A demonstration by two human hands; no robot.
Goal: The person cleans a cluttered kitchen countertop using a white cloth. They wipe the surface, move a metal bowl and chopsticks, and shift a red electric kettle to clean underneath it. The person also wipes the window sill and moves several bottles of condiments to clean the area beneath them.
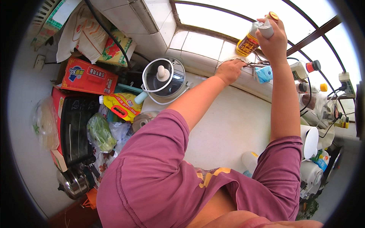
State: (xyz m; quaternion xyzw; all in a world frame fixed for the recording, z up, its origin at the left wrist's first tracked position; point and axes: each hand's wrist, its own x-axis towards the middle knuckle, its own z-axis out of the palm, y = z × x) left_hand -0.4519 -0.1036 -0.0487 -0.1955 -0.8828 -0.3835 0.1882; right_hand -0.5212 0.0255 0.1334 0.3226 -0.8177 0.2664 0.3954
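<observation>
My left hand presses a white cloth on the tiled window ledge. Raised in front of the window, my right hand grips a bottle with a yellow and dark label near its red-and-yellow cap, along with a small grey-white container. The bottle is tilted, its base just above the cloth; whether it touches the ledge I cannot tell. A blue-and-white packet and a dark braided cord lie close to my left hand.
An electric pot with a glass lid stands on the white countertop. Left of it are a yellow oil jug, a red carton and bagged green vegetables. Jars and cables line the ledge at right, near a power strip.
</observation>
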